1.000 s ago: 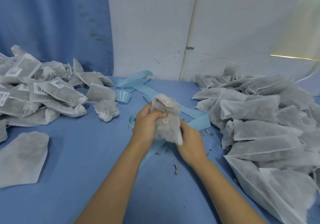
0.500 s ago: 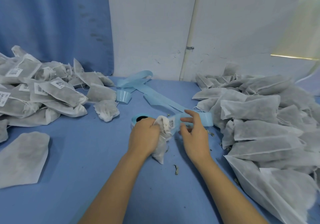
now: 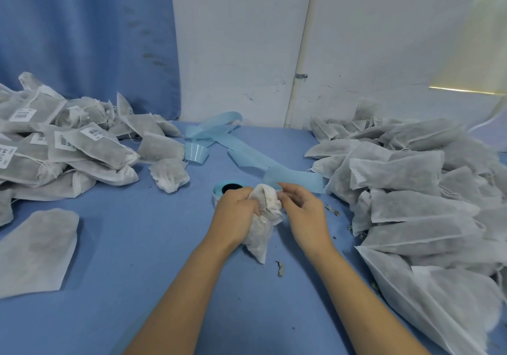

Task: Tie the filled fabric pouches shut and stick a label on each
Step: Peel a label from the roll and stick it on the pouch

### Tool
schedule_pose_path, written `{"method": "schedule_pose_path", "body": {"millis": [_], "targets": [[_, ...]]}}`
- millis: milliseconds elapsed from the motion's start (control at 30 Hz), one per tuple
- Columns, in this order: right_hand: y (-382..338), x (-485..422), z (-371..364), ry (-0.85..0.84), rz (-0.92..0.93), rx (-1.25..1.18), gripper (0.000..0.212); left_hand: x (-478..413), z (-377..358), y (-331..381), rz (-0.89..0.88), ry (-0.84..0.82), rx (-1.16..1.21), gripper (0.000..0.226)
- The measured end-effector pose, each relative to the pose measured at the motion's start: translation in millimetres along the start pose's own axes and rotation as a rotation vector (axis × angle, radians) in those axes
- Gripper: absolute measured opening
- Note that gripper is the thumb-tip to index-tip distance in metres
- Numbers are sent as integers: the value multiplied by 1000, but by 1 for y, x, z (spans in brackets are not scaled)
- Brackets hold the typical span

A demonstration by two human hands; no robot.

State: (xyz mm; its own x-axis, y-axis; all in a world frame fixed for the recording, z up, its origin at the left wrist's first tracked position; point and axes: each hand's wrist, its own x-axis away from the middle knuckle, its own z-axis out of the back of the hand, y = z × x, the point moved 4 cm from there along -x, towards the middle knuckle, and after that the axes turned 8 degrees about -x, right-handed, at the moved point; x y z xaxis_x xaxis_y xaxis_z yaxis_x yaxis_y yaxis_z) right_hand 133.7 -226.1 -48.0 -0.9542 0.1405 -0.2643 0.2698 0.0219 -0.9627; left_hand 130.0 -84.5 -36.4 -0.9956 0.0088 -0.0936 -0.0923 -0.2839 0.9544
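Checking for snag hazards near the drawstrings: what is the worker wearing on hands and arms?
Nothing visible. The left hand and right hand are ungloved, with no ring showing and no watch or band at the wrists. The left forearm and right forearm are bare to the frame's lower edge, with no sleeve in view.

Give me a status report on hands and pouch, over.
Left hand grips pouch. Right hand at its gathered top, pinch unclear. No label visible on it. Label roll behind, nothing blocking.
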Motion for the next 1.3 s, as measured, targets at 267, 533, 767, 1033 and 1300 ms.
{"method": "schedule_pose_path", "body": {"millis": [267,533,767,1033,1300], "targets": [[0,-1,2,45,37,-7,20,3,1,5,-11,31,26,10],[3,-2,15,246,-21,-110,18,0,6,1,69,95,98,21],[-1,-3,29,426,-8,-152,18,-1,8,1,78,133,82,20],[-10,-3,20,343,-17,-180,21,0,10,14,26,157,276,17],[-23,0,15,273,-3,-367,34,-4,8,10,46,123,468,25]]}}
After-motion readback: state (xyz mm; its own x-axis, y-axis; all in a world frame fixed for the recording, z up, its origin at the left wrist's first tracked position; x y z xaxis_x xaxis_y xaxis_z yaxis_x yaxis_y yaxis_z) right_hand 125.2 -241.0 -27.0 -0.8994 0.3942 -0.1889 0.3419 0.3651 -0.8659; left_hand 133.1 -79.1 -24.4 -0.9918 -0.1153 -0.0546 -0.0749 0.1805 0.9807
